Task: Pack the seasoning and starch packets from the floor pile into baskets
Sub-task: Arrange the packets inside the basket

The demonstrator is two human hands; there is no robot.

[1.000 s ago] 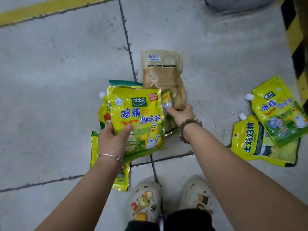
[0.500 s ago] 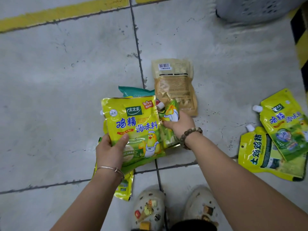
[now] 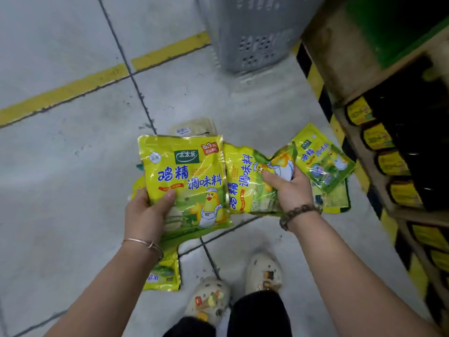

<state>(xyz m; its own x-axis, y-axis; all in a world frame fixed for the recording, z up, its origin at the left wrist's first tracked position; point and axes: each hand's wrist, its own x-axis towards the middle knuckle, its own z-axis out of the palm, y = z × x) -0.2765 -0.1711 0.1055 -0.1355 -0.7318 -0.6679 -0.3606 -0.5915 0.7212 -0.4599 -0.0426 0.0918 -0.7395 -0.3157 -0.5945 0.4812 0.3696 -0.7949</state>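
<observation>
On a grey tiled floor [image 3: 60, 178] crossed by a yellow line [image 3: 65, 92], a person looks down at their own two hands. Along the right edge runs a wooden shelf [image 3: 340, 57] of dark bottles [image 3: 413, 154] (yellow labels, too blurred to read). A grey perforated basket [image 3: 255, 32] stands on the floor at the top, well apart from the hands.

The left hand [image 3: 145, 215] holds a yellow packet [image 3: 187, 181] upright by its lower left corner, with the thumb pressed on the printed front and the fingers curled behind. Blue lettering and a cartoon chicken face the camera. Just to its right, touching its edge, the right hand [image 3: 289, 190] clutches a second packet [image 3: 245, 181], turned sideways and creased where the fingers close over it.

Other packets lie on the floor. A shelf-side packet [image 3: 323, 159] overlaps a lower packet [image 3: 336, 200]. A tan packet [image 3: 194, 127] peeks out behind the held pair. A near packet [image 3: 162, 276] lies under the left forearm.

Pale shoes [image 3: 209, 300] show at the bottom. A thin bangle [image 3: 143, 243] circles the left wrist and brown beads [image 3: 298, 211] the right.
</observation>
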